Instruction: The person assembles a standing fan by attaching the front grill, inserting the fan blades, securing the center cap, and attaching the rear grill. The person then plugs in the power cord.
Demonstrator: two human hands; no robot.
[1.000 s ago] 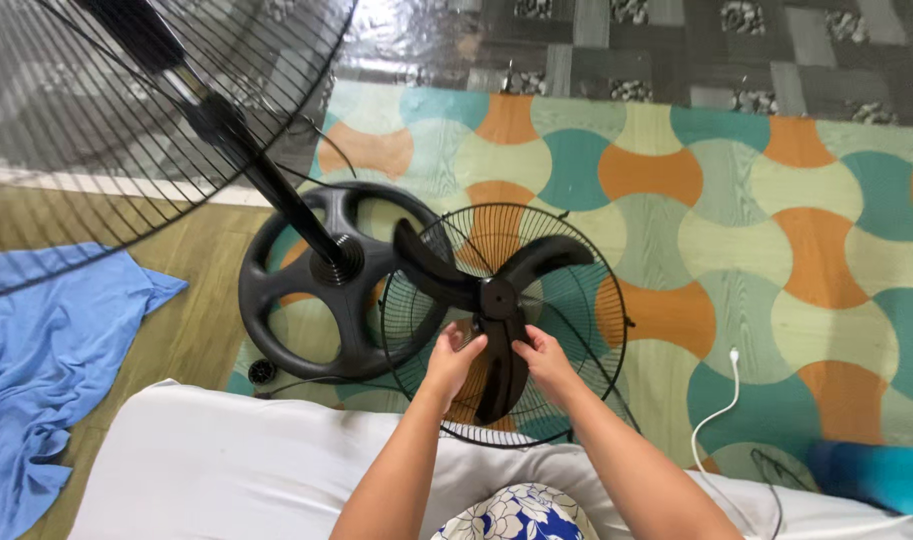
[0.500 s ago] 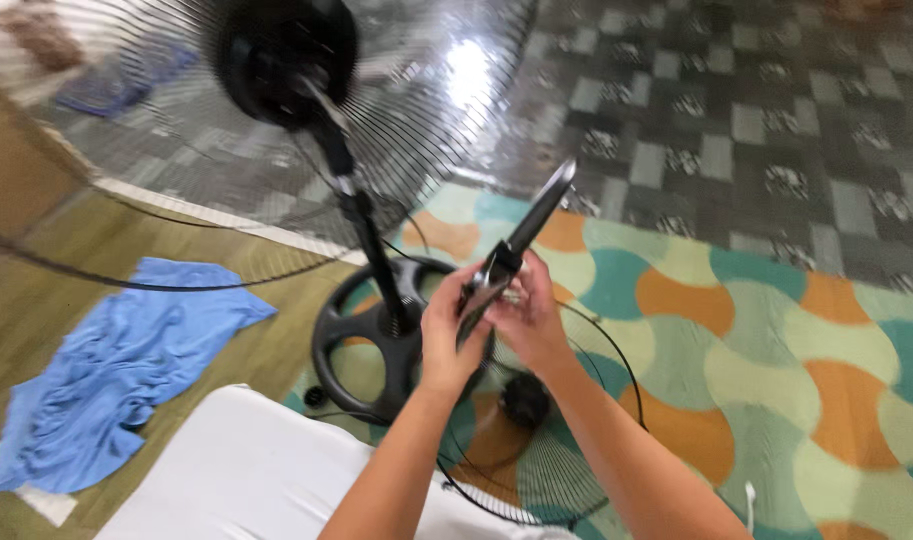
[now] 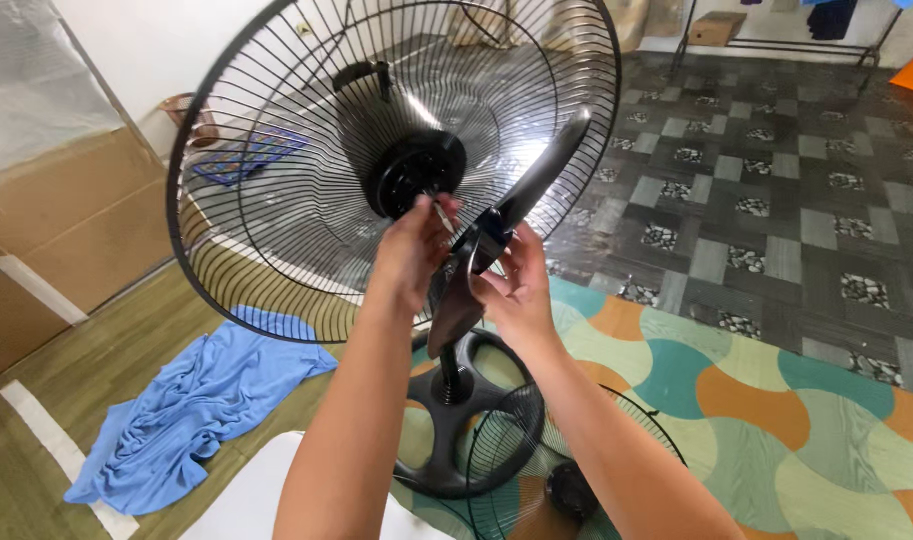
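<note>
1. The left hand point(image 3: 408, 248) gripped the black fan blade point(image 3: 506, 225) at its hub, fingers closed.
2. The right hand point(image 3: 519, 285) clasped the same hub from the right.
3. The blade stood just before the motor hub point(image 3: 414, 172) inside the rear grille point(image 3: 276, 150).

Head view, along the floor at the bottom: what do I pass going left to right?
Blue cloth → black round fan base → loose wire grille lying on the patterned mat. The base and grille overlap a little where they meet.
</note>
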